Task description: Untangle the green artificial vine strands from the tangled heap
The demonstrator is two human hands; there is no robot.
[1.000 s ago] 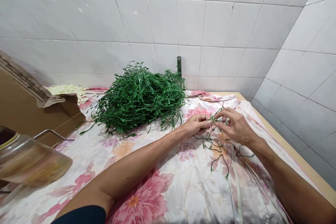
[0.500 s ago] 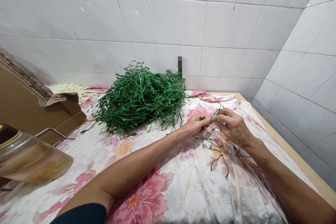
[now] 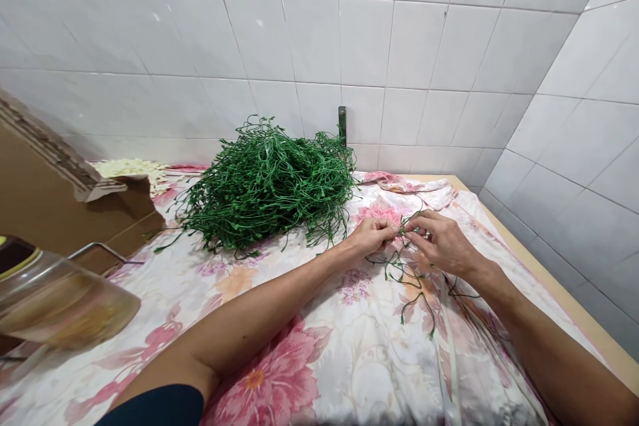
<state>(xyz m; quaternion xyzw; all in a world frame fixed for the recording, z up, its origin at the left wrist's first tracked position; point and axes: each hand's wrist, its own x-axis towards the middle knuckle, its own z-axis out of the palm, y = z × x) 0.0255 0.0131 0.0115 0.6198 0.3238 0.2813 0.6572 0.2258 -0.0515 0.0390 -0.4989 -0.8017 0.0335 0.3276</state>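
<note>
Toward the left edge of the table (image 3: 574, 305) you have a smooth, see-through jar (image 3: 74, 303) with a dark lid, and a torn brown cardboard box (image 3: 54, 170) with a ragged, layered rim. Past the box, by the back edge, lie small cream pieces (image 3: 134, 170). The heap of green stems (image 3: 279, 193), thin, wiry and knobbed at the tips, sits near the back edge, tangled and apart from both hands. Nearer the right edge, your left hand (image 3: 373, 237) pinches a few green strands (image 3: 402, 230) between thumb and forefinger. Loose strands (image 3: 419, 294) fork over the soft flowered cloth (image 3: 369, 353) just below. Your right hand (image 3: 445, 239) meets the held strands with bent fingers; whether it grips cannot be told. Judged from this, the small bunch is part-worked and the heap awaits handling; no finished piece is identifiable.
</note>
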